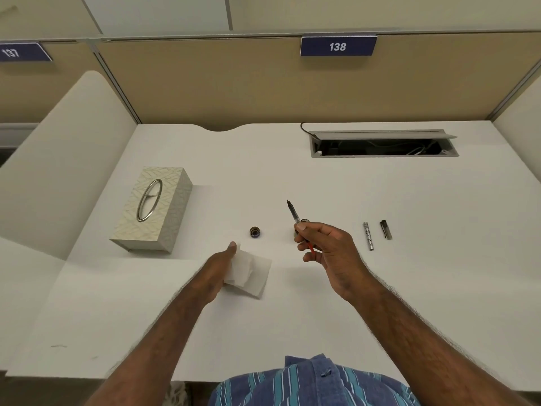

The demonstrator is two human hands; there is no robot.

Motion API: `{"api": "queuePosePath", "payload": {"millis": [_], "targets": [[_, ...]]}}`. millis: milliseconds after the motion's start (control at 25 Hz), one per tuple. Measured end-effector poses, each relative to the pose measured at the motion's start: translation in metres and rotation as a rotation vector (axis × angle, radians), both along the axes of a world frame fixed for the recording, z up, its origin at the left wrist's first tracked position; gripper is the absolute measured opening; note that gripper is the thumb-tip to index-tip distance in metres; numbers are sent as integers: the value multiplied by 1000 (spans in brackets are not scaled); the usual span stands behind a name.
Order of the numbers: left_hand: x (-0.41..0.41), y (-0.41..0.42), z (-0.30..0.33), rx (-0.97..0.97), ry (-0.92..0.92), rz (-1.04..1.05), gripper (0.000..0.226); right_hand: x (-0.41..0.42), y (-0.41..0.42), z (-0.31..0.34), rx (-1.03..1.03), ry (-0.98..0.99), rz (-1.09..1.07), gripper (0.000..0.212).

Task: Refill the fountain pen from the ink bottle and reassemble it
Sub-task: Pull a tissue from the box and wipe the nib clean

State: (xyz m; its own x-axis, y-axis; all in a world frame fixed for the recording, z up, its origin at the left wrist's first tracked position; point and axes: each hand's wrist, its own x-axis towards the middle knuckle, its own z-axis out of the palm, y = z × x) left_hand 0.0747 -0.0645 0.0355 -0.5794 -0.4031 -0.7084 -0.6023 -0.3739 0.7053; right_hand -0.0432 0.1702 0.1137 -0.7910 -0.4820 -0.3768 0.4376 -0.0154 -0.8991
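Left hand (pixel 224 266) grips tissue (pixel 256 273); right hand (pixel 328 247) pinches nib section (pixel 293 213) upright.

White desk (pixel 322 183), tan partition (pixel 222 83); numbered blue signs (pixel 338 46)

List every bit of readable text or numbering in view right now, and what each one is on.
"138": white digits on the blue sign clipped to the top of the partition straight ahead.
"137": white digits on the blue sign on the next partition to the left, cut off at the frame edge.
Tissue box, pen parts and bottle cap: no readable text.
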Motion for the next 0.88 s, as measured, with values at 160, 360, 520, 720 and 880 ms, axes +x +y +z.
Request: {"api": "queuePosePath", "payload": {"millis": [160, 360, 520, 720, 880], "targets": [[-6, 10, 3, -131, -79, 101, 48, -5, 1, 0, -7, -1, 11, 21], [5, 6, -10, -113, 20, 49, 34, -10, 0, 0, -4, -1, 13, 21], [8, 10, -12, -251, 59, 60, 27, -11, 0, 0, -9, -1, 15, 20], [11, 13, -12, -705, -27, -66, 29, -8, -1, -1, -7, -3, 17, 20], [14, 10, -11, -670, -85, -196, 36, -7, -1, -1, -8, -1, 15, 19]]}}
